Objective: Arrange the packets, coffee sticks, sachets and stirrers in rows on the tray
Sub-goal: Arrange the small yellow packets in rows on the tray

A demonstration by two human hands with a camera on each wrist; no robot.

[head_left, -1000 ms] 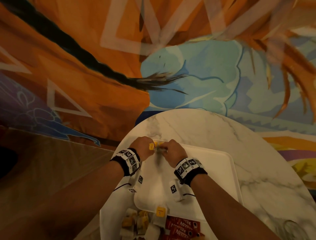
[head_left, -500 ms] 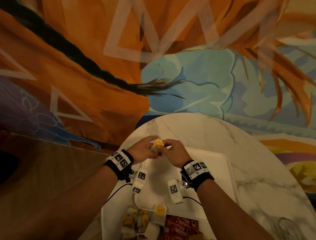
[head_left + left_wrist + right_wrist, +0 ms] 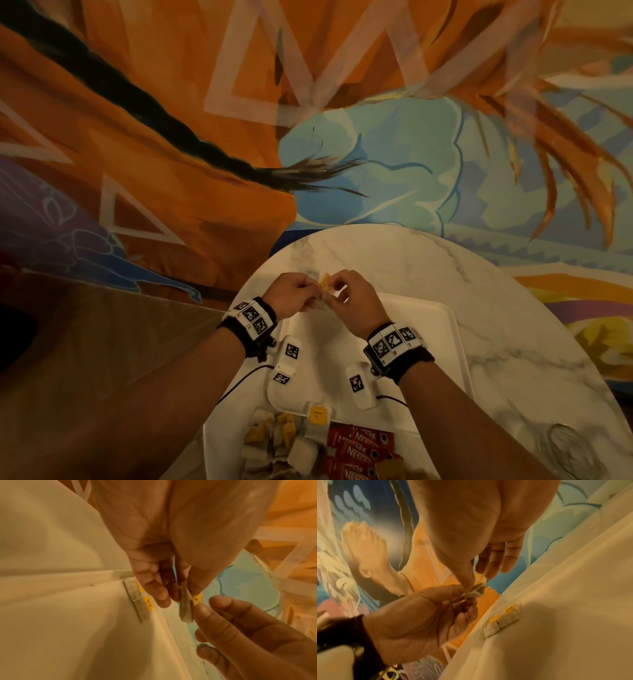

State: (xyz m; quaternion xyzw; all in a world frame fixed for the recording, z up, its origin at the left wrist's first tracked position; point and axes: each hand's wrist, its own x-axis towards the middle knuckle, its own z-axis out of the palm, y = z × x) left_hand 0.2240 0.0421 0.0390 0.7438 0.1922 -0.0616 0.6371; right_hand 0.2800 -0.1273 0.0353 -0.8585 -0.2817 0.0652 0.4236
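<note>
Both hands meet above the far left corner of the white tray (image 3: pixel 411 342). My left hand (image 3: pixel 313 291) and right hand (image 3: pixel 337 289) pinch one small white sachet with a yellow tag (image 3: pixel 325 282) between their fingertips. In the left wrist view the sachet (image 3: pixel 187 607) hangs from my left hand (image 3: pixel 180 595), with a right fingertip on it. In the right wrist view my right hand (image 3: pixel 477 580) nips its crumpled top (image 3: pixel 474 589). Two matching sachets (image 3: pixel 139 601) (image 3: pixel 501 620) lie side by side by the tray's far rim.
A round marble table (image 3: pixel 445 267) carries the tray. A heap of loose sachets (image 3: pixel 281 442) and red coffee sticks (image 3: pixel 359 448) lies near me, and one yellow-tagged sachet (image 3: pixel 318 416) sits on the tray's near rim. A clear glass object (image 3: pixel 565 445) stands at right.
Both hands have risen a little from the tray's far edge, and the yellow-tagged sachet is now held up between them.
</note>
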